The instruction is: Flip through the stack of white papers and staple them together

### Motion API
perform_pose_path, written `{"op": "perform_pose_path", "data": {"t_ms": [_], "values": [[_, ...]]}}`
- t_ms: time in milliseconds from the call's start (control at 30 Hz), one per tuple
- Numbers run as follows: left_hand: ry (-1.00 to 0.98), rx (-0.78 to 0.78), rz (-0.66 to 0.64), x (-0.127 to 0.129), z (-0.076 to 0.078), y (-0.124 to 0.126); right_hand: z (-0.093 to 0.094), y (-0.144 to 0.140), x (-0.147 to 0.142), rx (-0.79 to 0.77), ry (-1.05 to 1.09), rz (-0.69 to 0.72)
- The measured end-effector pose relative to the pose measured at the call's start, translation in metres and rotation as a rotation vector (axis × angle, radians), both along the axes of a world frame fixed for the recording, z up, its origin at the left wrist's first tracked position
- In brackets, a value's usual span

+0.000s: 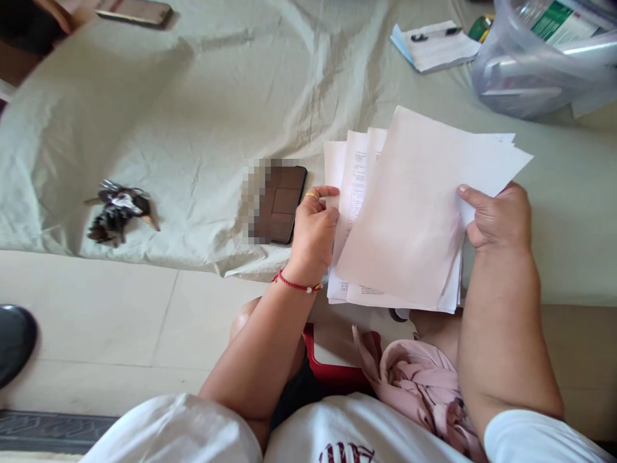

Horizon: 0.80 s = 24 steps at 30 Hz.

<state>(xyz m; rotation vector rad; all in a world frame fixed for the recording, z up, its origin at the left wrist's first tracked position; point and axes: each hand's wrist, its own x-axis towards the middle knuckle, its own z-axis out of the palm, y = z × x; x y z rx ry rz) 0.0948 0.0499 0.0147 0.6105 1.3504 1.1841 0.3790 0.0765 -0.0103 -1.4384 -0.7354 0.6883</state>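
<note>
A fanned stack of papers (409,218) was held in the air just right of centre, above the person's lap and the near edge of a bed covered with a pale green sheet (193,109). The top page showed its blank back; printed pages peeped out along the left edge. The left hand (314,231), wearing a gold ring and a red thread bracelet, pinched the left margin, fingers (324,191) closed on the pages. The right hand (496,215) gripped the right edge, thumb pressed on top. The sheets looked light, thin and floppy, likely to slide apart or crease, so a grip at both side edges seemed to suit them best.

At nine o'clock from the papers, a dark phone (282,204) lay on the sheet just beside the left hand. Farther toward nine o'clock sat a bunch of keys (116,211). At one o'clock lay a small notepad (436,46) with a pen, and beside it a clear plastic tub (540,71) of documents. At eleven o'clock, far off, another phone (135,11) rested near someone else's hand. Below the papers, at six o'clock, were a red item (332,373) and pink cloth (424,386) in the lap.
</note>
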Motion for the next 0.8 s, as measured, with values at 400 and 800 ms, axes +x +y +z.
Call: {"op": "perform_pose_path", "data": {"t_ms": [400,800], "values": [[-0.006,0.032,0.011,-0.003,-0.004,0.001,-0.010,0.001,0.006,0.052,-0.188,-0.023],[-0.056,0.012,-0.131,0.001,-0.004,-0.002,-0.004,0.012,0.005,0.124,0.007,-0.135]]}}
